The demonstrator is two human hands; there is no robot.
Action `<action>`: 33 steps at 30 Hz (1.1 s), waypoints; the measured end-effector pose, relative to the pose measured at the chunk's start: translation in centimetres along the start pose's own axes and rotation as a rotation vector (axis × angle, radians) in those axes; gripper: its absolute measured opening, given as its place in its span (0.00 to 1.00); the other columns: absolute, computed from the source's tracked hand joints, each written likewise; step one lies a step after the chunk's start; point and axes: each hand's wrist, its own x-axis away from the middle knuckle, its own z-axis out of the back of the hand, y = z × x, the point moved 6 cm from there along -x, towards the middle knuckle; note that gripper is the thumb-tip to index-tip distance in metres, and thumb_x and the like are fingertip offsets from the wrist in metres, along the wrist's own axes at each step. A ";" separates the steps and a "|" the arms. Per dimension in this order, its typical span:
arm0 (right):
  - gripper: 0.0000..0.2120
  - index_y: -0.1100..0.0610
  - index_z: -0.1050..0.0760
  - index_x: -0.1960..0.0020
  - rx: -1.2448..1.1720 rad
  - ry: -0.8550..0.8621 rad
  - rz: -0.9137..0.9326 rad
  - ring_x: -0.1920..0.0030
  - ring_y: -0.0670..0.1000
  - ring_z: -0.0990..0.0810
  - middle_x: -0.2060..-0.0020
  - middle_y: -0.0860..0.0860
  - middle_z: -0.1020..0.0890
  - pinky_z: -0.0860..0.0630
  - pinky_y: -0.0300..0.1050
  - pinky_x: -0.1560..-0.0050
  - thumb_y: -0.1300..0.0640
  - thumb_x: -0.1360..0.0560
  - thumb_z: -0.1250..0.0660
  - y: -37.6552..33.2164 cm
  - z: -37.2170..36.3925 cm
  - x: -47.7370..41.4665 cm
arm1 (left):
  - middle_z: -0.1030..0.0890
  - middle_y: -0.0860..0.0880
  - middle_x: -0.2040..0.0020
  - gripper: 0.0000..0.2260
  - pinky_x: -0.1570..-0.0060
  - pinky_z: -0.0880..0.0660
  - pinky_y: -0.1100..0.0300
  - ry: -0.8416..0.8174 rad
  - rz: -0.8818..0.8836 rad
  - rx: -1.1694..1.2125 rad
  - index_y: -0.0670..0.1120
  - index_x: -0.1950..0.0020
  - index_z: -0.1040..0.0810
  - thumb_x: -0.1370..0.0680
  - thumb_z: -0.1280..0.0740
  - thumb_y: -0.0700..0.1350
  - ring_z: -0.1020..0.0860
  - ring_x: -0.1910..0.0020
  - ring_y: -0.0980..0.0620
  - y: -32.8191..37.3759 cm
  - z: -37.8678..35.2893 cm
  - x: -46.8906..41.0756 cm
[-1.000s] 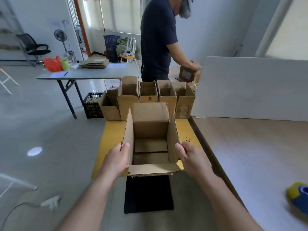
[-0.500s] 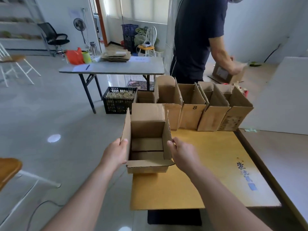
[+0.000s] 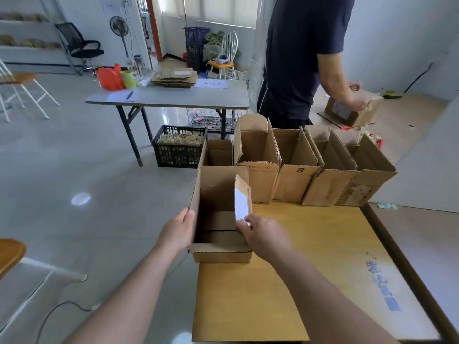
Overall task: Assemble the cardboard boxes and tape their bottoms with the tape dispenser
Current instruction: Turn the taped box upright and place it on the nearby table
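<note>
An open-topped cardboard box [image 3: 218, 252] sits at the left edge of the yellow wooden table [image 3: 310, 269], its flaps standing up. My left hand [image 3: 177, 232] grips its left wall. My right hand [image 3: 263, 235] holds the right flap, which carries a white label and leans inward. A row of several assembled open boxes [image 3: 298, 170] stands along the table's far edge, one marked "8". No tape dispenser is in view.
Another person [image 3: 305, 58] in a dark shirt stands behind the row, handling a box [image 3: 347, 110] on the far surface. A grey folding table [image 3: 169, 98] with flat cardboard stands at the back left, a black crate [image 3: 177, 150] beneath it. A chair seat [image 3: 10, 254] is near left.
The box has gone forward and left, from in front of me down to the table's left edge beside the row. The right flap has folded inward under my right hand.
</note>
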 end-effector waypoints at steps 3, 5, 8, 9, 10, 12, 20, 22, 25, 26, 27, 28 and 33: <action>0.17 0.52 0.27 0.49 0.004 0.015 -0.009 0.60 0.54 0.25 0.52 0.53 0.19 0.36 0.43 0.71 0.41 0.21 0.47 -0.1 0.1 -0.4 | 0.36 0.45 0.25 0.22 0.33 0.32 0.47 0.035 -0.011 -0.052 0.51 0.23 0.41 0.17 0.51 0.53 0.28 0.34 0.40 0.6 0.1 -0.8; 0.17 0.52 0.28 0.52 -0.027 0.018 -0.034 0.61 0.54 0.25 0.56 0.52 0.19 0.37 0.43 0.71 0.41 0.21 0.47 0.2 0.2 -0.5 | 0.33 0.44 0.27 0.22 0.33 0.32 0.47 0.047 -0.007 -0.118 0.51 0.23 0.41 0.17 0.52 0.53 0.27 0.35 0.40 0.8 0.2 -0.9; 0.18 0.54 0.29 0.57 -0.102 0.031 -0.079 0.61 0.54 0.26 0.61 0.50 0.22 0.36 0.44 0.70 0.42 0.22 0.47 1.1 0.4 0.0 | 0.36 0.44 0.25 0.23 0.30 0.37 0.49 0.039 -0.009 -0.164 0.49 0.22 0.44 0.17 0.52 0.54 0.34 0.29 0.41 1.0 0.1 -0.4; 0.17 0.54 0.30 0.59 -0.114 0.044 -0.094 0.61 0.54 0.27 0.63 0.50 0.25 0.37 0.44 0.70 0.43 0.21 0.48 1.5 0.6 0.3 | 0.38 0.45 0.24 0.24 0.30 0.38 0.49 0.051 -0.015 -0.169 0.48 0.22 0.46 0.17 0.51 0.55 0.37 0.28 0.41 1.2 0.1 -0.2; 0.17 0.54 0.32 0.61 -0.115 0.061 -0.111 0.62 0.55 0.28 0.66 0.49 0.27 0.39 0.44 0.71 0.44 0.21 0.48 1.8 0.9 0.7 | 0.39 0.45 0.24 0.25 0.31 0.39 0.49 0.084 -0.034 -0.177 0.47 0.22 0.46 0.17 0.50 0.55 0.38 0.27 0.42 1.5 0.3 0.1; 0.17 0.55 0.32 0.61 -0.107 0.100 -0.141 0.61 0.56 0.27 0.67 0.49 0.27 0.37 0.44 0.69 0.46 0.19 0.48 2.8 1.6 1.6 | 0.38 0.44 0.24 0.27 0.32 0.38 0.48 0.190 -0.121 -0.232 0.46 0.22 0.45 0.18 0.46 0.55 0.38 0.27 0.42 2.7 0.8 1.0; 0.15 0.53 0.24 0.41 -0.004 0.295 -0.198 0.49 0.55 0.22 0.47 0.51 0.19 0.25 0.46 0.55 0.48 0.19 0.45 7.7 5.9 7.4 | 0.31 0.45 0.28 0.25 0.34 0.36 0.52 0.200 -0.643 -0.345 0.43 0.27 0.34 0.21 0.36 0.52 0.34 0.31 0.44 10.1 -5.6 7.1; 0.15 0.52 0.26 0.37 0.023 0.339 -0.206 0.47 0.53 0.21 0.43 0.50 0.21 0.24 0.47 0.52 0.48 0.19 0.44 9.2 7.1 9.4 | 0.26 0.45 0.33 0.24 0.38 0.33 0.53 0.146 -0.708 -0.387 0.43 0.29 0.31 0.22 0.35 0.53 0.30 0.35 0.44 10.9 -8.3 9.3; 0.16 0.51 0.28 0.35 0.053 0.396 -0.215 0.48 0.51 0.21 0.41 0.48 0.23 0.24 0.46 0.51 0.48 0.19 0.44 11.8 8.4 12.9 | 0.24 0.47 0.37 0.22 0.43 0.29 0.54 0.072 -0.745 -0.455 0.46 0.31 0.31 0.21 0.37 0.55 0.27 0.38 0.46 11.1 -12.0 12.1; 0.16 0.51 0.28 0.35 0.044 0.407 -0.222 0.48 0.50 0.21 0.41 0.47 0.23 0.23 0.47 0.50 0.48 0.19 0.43 13.0 8.6 14.3 | 0.24 0.48 0.39 0.21 0.46 0.28 0.54 0.050 -0.743 -0.479 0.47 0.31 0.30 0.21 0.38 0.55 0.26 0.39 0.47 11.1 -13.3 13.0; 0.16 0.51 0.28 0.35 0.038 0.416 -0.230 0.48 0.50 0.21 0.40 0.47 0.23 0.23 0.48 0.49 0.48 0.19 0.43 14.2 8.8 15.8 | 0.24 0.49 0.40 0.20 0.48 0.27 0.55 0.029 -0.739 -0.504 0.48 0.32 0.30 0.21 0.38 0.55 0.26 0.41 0.48 11.0 -14.5 14.0; 0.16 0.51 0.28 0.35 0.040 0.426 -0.239 0.49 0.49 0.21 0.41 0.47 0.23 0.22 0.47 0.49 0.48 0.20 0.42 15.5 9.0 17.5 | 0.24 0.49 0.41 0.19 0.51 0.27 0.55 0.010 -0.735 -0.526 0.48 0.33 0.30 0.21 0.39 0.56 0.26 0.42 0.48 11.0 -15.9 15.0; 0.15 0.51 0.27 0.36 0.089 0.458 -0.327 0.49 0.49 0.22 0.42 0.46 0.24 0.31 0.39 0.55 0.49 0.19 0.42 23.9 11.2 27.0 | 0.24 0.52 0.43 0.16 0.56 0.29 0.59 -0.086 -0.799 -0.600 0.50 0.38 0.29 0.20 0.41 0.57 0.25 0.45 0.51 13.1 -24.5 21.9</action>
